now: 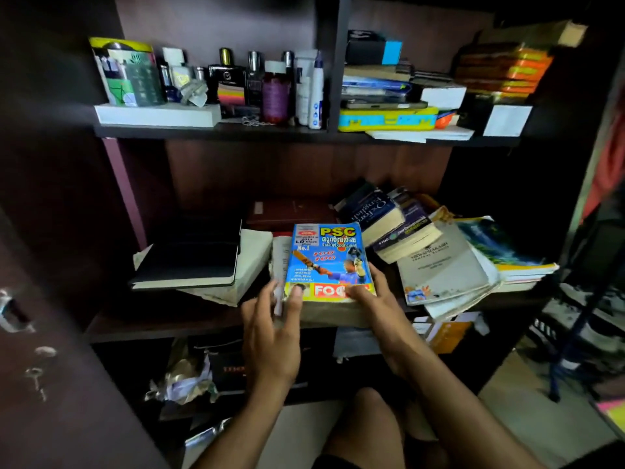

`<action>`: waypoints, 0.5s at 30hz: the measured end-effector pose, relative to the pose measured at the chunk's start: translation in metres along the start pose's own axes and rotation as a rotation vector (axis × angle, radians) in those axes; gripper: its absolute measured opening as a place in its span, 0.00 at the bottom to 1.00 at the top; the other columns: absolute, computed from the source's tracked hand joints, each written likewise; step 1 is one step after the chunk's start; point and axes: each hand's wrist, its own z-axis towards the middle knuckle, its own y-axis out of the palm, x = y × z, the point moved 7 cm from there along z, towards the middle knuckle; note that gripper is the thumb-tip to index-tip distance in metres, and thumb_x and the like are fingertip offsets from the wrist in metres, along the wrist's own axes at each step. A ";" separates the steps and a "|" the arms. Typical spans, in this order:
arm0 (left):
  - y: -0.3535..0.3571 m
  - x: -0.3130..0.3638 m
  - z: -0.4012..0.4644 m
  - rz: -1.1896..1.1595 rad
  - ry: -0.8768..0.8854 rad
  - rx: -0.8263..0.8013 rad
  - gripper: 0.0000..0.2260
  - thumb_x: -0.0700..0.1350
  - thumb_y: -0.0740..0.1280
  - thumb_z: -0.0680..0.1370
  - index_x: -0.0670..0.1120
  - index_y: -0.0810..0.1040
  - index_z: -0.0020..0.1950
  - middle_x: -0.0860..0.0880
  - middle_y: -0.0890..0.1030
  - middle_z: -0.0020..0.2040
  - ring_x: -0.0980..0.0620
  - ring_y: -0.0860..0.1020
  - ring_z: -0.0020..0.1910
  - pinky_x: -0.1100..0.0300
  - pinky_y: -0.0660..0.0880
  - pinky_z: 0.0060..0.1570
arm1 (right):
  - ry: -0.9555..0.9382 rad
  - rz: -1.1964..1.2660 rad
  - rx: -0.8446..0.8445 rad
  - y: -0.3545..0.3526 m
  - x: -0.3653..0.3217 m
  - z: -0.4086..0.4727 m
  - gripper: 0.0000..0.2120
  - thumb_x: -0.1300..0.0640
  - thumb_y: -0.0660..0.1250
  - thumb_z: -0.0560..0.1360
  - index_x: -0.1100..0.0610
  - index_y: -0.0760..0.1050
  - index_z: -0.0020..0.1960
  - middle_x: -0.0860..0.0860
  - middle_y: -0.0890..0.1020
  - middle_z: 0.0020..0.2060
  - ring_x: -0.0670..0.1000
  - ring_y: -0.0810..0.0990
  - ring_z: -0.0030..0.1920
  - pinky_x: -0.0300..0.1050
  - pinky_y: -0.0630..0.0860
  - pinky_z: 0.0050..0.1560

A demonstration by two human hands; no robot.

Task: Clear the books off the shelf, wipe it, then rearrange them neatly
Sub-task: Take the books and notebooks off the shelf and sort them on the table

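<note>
Head view shows my right hand (pixel 373 296) gripping the blue PSC book (pixel 326 262) at the near edge of the middle shelf (pixel 162 324), left hand (pixel 274 319) loose-fingered touching its corner; lifting it level should spare the leaning pile (pixel 439 252) at right.

On my feed: both forearms bare, no sleeves in frame. Left hand (pixel 270 336) and right hand (pixel 382 306) bare too, no gloves, rings or watch that I can see. Dark shorts hem at bottom edge, above a bare knee.
</note>
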 end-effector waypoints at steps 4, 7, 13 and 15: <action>-0.003 -0.008 -0.014 -0.193 -0.184 0.000 0.12 0.55 0.68 0.80 0.55 0.79 0.62 0.50 0.75 0.63 0.61 0.81 0.53 0.69 0.76 0.45 | 0.000 -0.007 0.008 -0.008 0.006 -0.028 0.27 0.54 0.71 0.77 0.34 0.68 0.70 0.41 0.83 0.58 0.45 0.84 0.55 0.47 0.79 0.59; -0.011 -0.013 -0.025 -0.349 -0.352 -0.069 0.17 0.62 0.70 0.75 0.54 0.83 0.57 0.50 0.85 0.54 0.59 0.85 0.45 0.55 0.83 0.45 | 0.017 0.042 -0.029 -0.013 0.011 -0.051 0.27 0.55 0.72 0.77 0.34 0.69 0.69 0.42 0.84 0.56 0.48 0.85 0.55 0.57 0.80 0.61; -0.023 -0.011 -0.048 -0.347 -0.534 -0.264 0.28 0.65 0.73 0.69 0.53 0.77 0.64 0.47 0.87 0.54 0.44 0.86 0.50 0.52 0.82 0.42 | 0.156 0.235 -0.040 -0.009 0.035 -0.078 0.31 0.54 0.77 0.71 0.46 0.69 0.70 0.45 0.85 0.54 0.52 0.86 0.53 0.57 0.80 0.61; -0.017 -0.009 -0.066 -0.373 -0.507 -0.318 0.26 0.57 0.75 0.71 0.50 0.76 0.66 0.46 0.86 0.55 0.41 0.86 0.52 0.46 0.82 0.48 | 0.269 0.306 -0.116 -0.001 0.042 -0.084 0.27 0.52 0.77 0.72 0.56 0.74 0.68 0.52 0.86 0.54 0.56 0.86 0.53 0.57 0.81 0.59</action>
